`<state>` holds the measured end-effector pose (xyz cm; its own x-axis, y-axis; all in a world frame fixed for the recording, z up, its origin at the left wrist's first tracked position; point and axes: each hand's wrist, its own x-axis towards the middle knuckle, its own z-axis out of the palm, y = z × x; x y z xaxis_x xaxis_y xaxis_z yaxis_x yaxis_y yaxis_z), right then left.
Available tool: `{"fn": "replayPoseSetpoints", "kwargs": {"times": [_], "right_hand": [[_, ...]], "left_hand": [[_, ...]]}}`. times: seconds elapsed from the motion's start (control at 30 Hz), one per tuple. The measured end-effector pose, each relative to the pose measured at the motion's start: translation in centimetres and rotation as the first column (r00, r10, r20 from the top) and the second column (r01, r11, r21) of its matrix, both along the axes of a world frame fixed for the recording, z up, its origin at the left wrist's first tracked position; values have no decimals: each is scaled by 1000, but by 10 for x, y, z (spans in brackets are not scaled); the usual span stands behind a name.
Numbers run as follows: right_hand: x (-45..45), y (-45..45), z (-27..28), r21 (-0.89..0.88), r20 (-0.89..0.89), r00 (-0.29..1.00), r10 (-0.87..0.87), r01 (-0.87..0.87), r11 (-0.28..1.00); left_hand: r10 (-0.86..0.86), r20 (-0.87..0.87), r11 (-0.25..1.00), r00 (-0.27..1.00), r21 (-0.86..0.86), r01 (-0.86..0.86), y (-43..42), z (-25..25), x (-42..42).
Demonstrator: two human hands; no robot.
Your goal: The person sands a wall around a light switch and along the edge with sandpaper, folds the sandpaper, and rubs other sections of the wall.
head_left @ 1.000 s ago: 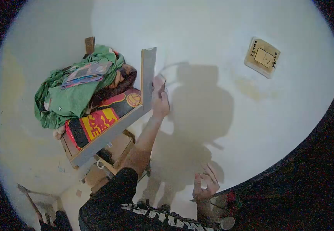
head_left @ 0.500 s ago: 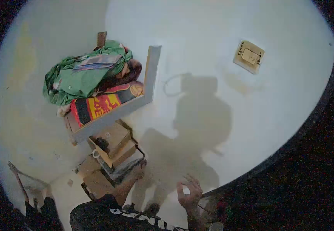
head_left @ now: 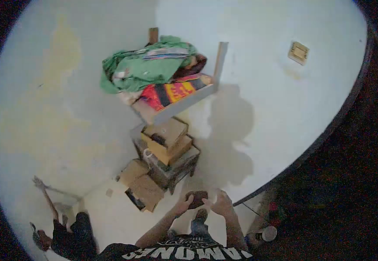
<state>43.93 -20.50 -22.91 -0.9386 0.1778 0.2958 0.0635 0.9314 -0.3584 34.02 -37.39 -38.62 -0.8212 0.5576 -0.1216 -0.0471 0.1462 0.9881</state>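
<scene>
A small dark reddish-brown object [head_left: 197, 199], flat and roughly rectangular like a wallet or pouch, is held in front of my body; its exact kind is too blurred to tell. My left hand [head_left: 182, 205] grips its left side with the thumb on top. At the right side, my right hand [head_left: 221, 203] is closed at the edge, its thumb reaching onto the object. Just left of my hands stands a small dark table [head_left: 171, 172] bearing an open cardboard box [head_left: 168, 135].
More cardboard boxes [head_left: 146, 191] lie on the floor at the left. A wall shelf [head_left: 184, 104] above holds green cloth [head_left: 150, 69] and a red, black and yellow textile. Another person [head_left: 69, 232] is at lower left. A switch plate [head_left: 299, 53] is on the wall.
My left hand has left the table's edge and now holds the brown object. My right hand has come in beside it. The view has swung, shifting the shelf and boxes right.
</scene>
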Motion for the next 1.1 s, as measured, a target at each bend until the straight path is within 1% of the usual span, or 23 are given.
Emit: {"fn": "replayPoseSetpoints", "kwargs": {"times": [0.03, 0.07, 0.1, 0.17, 0.2, 0.23, 0.27, 0.3, 0.33, 0.37, 0.4, 0.47, 0.53, 0.63, 0.67, 0.73, 0.83, 0.87, 0.93, 0.97, 1.0, 1.03, 1.1], "right_hand": [[3, -20, 15, -8, 100, 995, 19, -19, 1000], [6, -26, -5, -106, 112, 992, 60, -48, 993], [7, -23, -41, -201, 121, 988, 100, -74, 977], [9, -38, -48, -308, 195, 974, 119, -54, 950], [9, -55, -19, -321, 264, 959, 99, -10, 947], [12, -69, -3, -364, 251, 964, 90, 8, 931], [16, -83, 13, -406, 238, 968, 80, 24, 914], [17, -94, 21, -483, 143, 987, 77, 1, 876], [17, -102, 25, -556, 48, 997, 66, -28, 830], [16, -107, 23, -549, 45, 997, 66, -31, 835], [17, -110, 18, -542, 41, 997, 67, -34, 840], [19, -120, 18, -571, 59, 996, 67, -22, 821], [19, -135, 24, -640, 109, 991, 74, 13, 769], [14, -152, 41, -519, 140, 979, 147, -55, 853], [9, -156, 36, -603, 115, 978, 174, -70, 794], [0, -160, 19, -755, 58, 982, 179, -74, 652], [-6, -175, 24, -851, 25, 969, 245, -108, 513], [-6, -172, 35, -789, 50, 967, 249, -114, 604], [-1, -164, 58, -630, 112, 962, 251, -126, 766], [2, -161, 55, -614, 115, 969, 220, -105, 783], [2, -157, 51, -600, 122, 974, 192, -82, 796], [4, -151, 48, -577, 128, 978, 165, -62, 814], [18, -155, 39, -492, 38, 995, 93, -62, 868]], "left_hand": [[50, 48, 999, 998, 10, -50, -11, 28, 13], [43, 51, 999, 998, -2, -43, -25, 52, 20], [8, 33, 999, 999, -32, -7, -39, 82, 25], [-101, -42, 987, 994, -130, 95, -68, 138, 30], [-128, -76, 980, 989, -164, 115, -79, 156, 32], [-132, -121, 980, 984, -166, 111, -90, 154, 33], [-134, -165, 980, 977, -170, 106, -100, 153, 35], [-116, -177, 977, 977, -196, 81, -108, 179, 37], [-61, -215, 980, 975, -199, 18, -111, 178, 39], [-6, -252, 979, 968, -200, -46, -113, 178, 41], [89, -310, 974, 946, -171, -148, -109, 150, 44], [208, -292, 971, 934, -55, -233, -112, 136, 51], [237, -132, 968, 963, 113, -223, -117, 137, 56], [307, -39, 927, 951, 239, -290, -120, 121, 57], [327, -42, 920, 944, 243, -308, -123, 118, 58], [328, -47, 919, 943, 246, -308, -132, 136, 63], [286, 28, 894, 958, 351, -277, -129, 116, 60], [351, 129, 897, 927, 238, -373, -122, 80, 55], [314, 207, 883, 927, 296, -365, -116, 111, 61], [297, 249, 872, 922, 322, -368, -115, 121, 63], [276, 170, 896, 946, 311, -318, -110, 99, 54], [227, 160, 922, 961, 282, -265, -106, 114, 54], [133, 136, 959, 982, 233, -163, -112, 141, 55]]}}
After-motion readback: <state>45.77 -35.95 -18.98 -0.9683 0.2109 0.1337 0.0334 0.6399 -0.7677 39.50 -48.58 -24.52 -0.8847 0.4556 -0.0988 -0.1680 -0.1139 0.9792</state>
